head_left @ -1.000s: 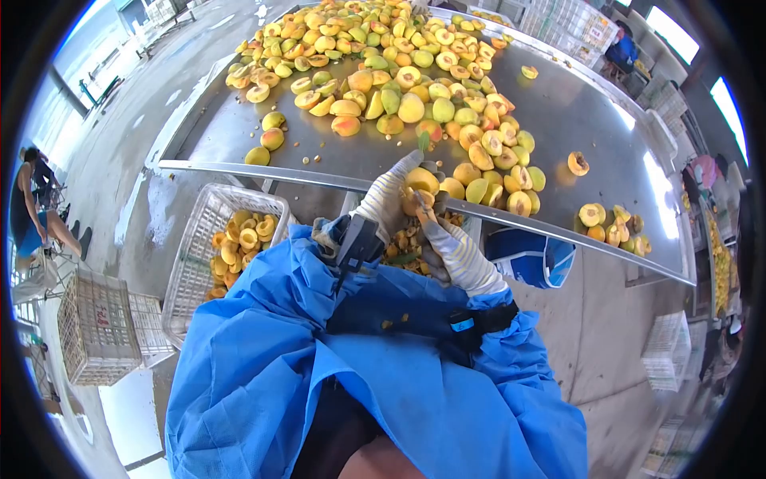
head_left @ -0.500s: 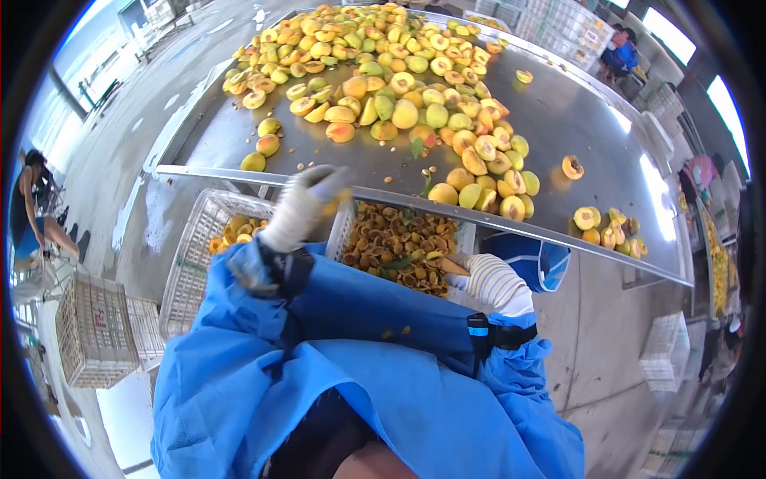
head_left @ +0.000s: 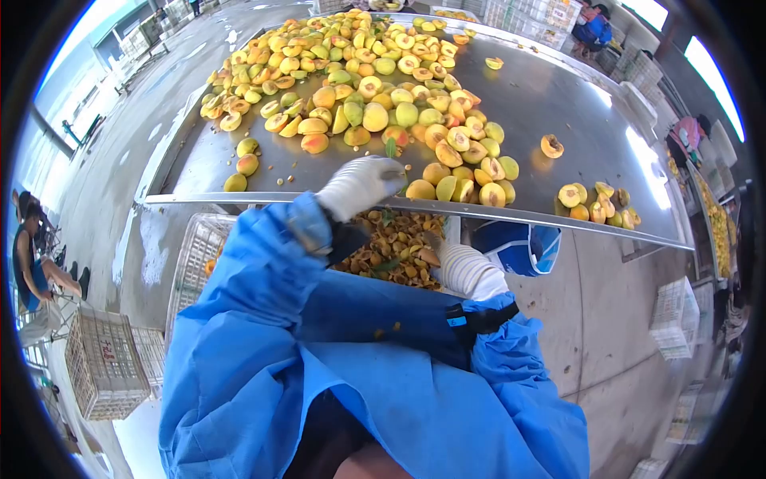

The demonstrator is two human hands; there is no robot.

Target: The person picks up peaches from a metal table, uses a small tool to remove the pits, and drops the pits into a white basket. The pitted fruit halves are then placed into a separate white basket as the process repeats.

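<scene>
My left hand (head_left: 363,188), in a white glove, is over the near edge of the metal table (head_left: 519,144). Its fingers reach toward the peach halves (head_left: 455,180), with nothing visible in them. A green leaf (head_left: 391,148) lies just beyond the fingertips. My right hand (head_left: 469,271), in a striped glove, is lower, at the right side of a crate of brown peach pits and scraps (head_left: 399,255). Its fingers close around a tan, handle-like piece (head_left: 428,256); the rest of that piece is blurred.
A large heap of peaches (head_left: 311,56) covers the back left of the table. A smaller cluster (head_left: 598,206) sits at the right. A white crate (head_left: 191,263) stands left of my arm, a blue container (head_left: 523,247) at the right. Seated people (head_left: 36,259) are farther off.
My left hand has moved right, from above the left crate to the table edge by the peaches. The piece of fruit near it is gone from view. The view has shifted slightly.
</scene>
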